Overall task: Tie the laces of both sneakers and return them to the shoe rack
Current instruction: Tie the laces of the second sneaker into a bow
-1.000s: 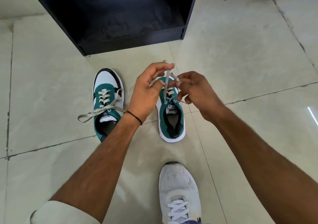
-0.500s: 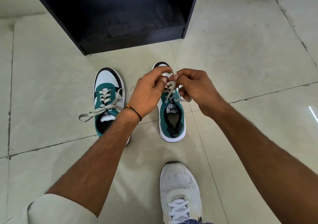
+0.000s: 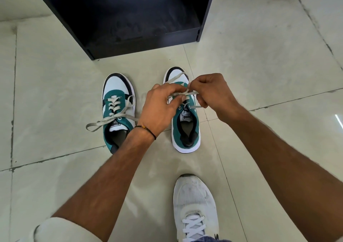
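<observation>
Two teal, white and black sneakers stand side by side on the tiled floor, toes toward the rack. The left sneaker (image 3: 117, 110) has its grey laces lying loose, one end trailing off to the left. Over the right sneaker (image 3: 185, 128) both hands work the grey lace (image 3: 175, 78). My left hand (image 3: 161, 106) pinches one strand above the tongue. My right hand (image 3: 211, 91) pinches the other strand close beside it; the strands cross between the fingertips. The black shoe rack (image 3: 130, 19) stands open just beyond the sneakers.
My own foot in a worn white sneaker (image 3: 194, 204) rests on the floor at the bottom, just behind the right sneaker. Pale floor tiles (image 3: 259, 56) with dark grout lines spread on all sides. The rack's bottom shelf holds nothing.
Both hands have dropped lower and closer over the right sneaker and drawn the lace strands across each other; a lace end now lies over its toe. The left sneaker has not moved.
</observation>
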